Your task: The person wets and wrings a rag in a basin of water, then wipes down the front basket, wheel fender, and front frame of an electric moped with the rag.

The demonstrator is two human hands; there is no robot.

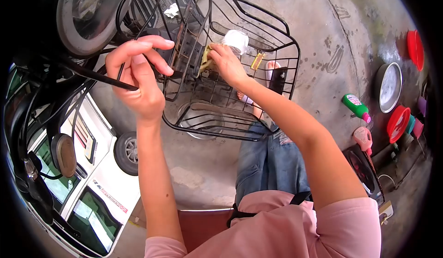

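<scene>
A black wire basket [295,64] is mounted at the front of a two-wheeler. My right hand [226,64] reaches into it, fingers closed on a yellowish cloth [206,63] against the side nearest the vehicle. Beside that hand lie a crumpled white item [236,41] and a small yellow piece [258,61]. My left hand [140,75] is raised beside the basket, fingers loosely curled and apart. A black lever [99,76] crosses in front of its palm; I see no firm grip on it.
A round headlight or gauge [87,13] and cables sit at upper left. Below stands a white car [104,184]. A metal basin [200,131] is under the basket. To the right are a green bottle [354,105], a pink bottle [363,138], a metal bowl [390,88] and red basins [398,123].
</scene>
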